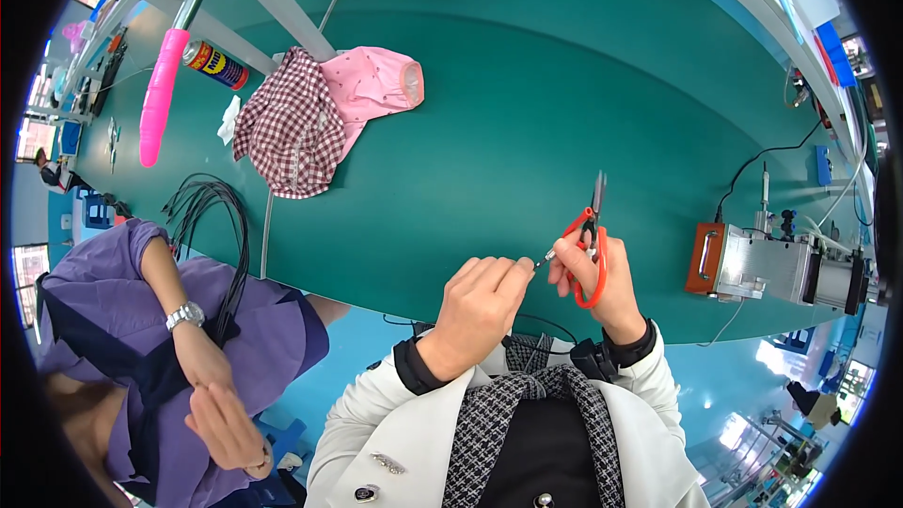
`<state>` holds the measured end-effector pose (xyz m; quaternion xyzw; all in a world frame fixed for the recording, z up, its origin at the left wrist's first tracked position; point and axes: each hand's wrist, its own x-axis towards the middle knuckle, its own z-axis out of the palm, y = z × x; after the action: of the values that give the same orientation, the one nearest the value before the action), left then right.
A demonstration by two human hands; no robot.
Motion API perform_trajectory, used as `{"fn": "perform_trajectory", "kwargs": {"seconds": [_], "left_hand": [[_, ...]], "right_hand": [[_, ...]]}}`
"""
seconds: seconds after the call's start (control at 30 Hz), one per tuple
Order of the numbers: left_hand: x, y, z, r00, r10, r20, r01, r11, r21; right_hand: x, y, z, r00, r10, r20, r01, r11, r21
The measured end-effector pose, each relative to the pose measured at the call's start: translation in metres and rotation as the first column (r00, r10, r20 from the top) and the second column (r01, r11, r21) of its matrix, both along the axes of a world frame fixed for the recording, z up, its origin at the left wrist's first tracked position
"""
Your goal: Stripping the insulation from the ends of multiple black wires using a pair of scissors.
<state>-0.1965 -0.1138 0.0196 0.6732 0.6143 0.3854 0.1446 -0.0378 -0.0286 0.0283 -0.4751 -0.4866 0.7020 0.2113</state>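
Head view: right hand (602,273) wraps its grip through the handles of red scissors (591,249), blades up above the green worktop (564,113). Left hand (480,296) pinches a thin cable end (546,258) against the right fingers. A checked cloth (292,127) lies well apart.

Green worktable (527,122), long, runs across the whole view. On it, far left: pink cylinder (160,99), spray can (215,65) just beside, white crumpled scrap (229,119). Plaid shirt (292,127) overlaps pink cloth (372,85). Black cable bundle (212,216) at near-left edge. Metal device w/ orange handle (776,263) at right edge.
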Motion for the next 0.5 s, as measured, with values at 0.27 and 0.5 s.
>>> {"fn": "perform_trajectory", "kwargs": {"seconds": [0.27,0.5], "left_hand": [[-0.001,-0.001,0.011,0.747,0.165,0.645,0.196,0.871,-0.45],[-0.007,0.0,-0.005,0.594,0.165,0.787,0.407,0.782,-0.471]], "right_hand": [[0.006,-0.008,-0.009,0.989,-0.067,-0.129,0.073,0.996,0.044],[0.009,-0.009,-0.014,0.989,-0.048,-0.141,0.055,0.997,0.045]]}}
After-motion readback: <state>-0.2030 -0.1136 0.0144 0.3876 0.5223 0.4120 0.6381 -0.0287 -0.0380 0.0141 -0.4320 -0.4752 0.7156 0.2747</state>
